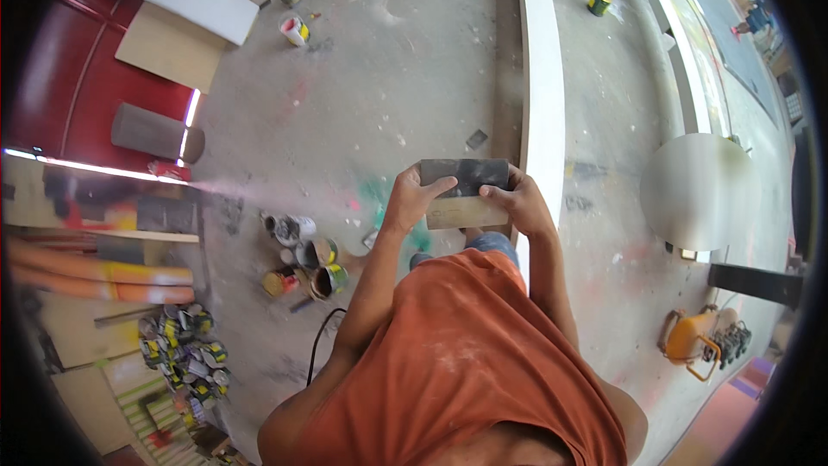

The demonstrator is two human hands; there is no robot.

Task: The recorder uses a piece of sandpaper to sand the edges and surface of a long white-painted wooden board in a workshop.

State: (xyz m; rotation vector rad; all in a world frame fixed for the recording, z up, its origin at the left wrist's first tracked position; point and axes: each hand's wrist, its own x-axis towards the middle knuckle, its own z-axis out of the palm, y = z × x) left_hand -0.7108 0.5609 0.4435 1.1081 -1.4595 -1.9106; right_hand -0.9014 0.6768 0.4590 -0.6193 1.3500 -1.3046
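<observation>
A sheet of sandpaper (466,211), dark grey over its far part and tan over its near part, is stretched between my hands in front of my body. My left hand (412,201) grips its left edge, the thumb lying on the dark face. On the opposite edge my right hand (523,205) pinches it, with that thumb also pressed on top. The fingers behind the sheet are hidden. Just right of my hands runs a long white beam (542,78).
Open paint cans (328,280) stand on the floor to my left, near a heap of used cans (183,354). A black hose (319,345) lies by my left arm. At right are a pale round-topped object (697,194) and an orange air compressor (690,341).
</observation>
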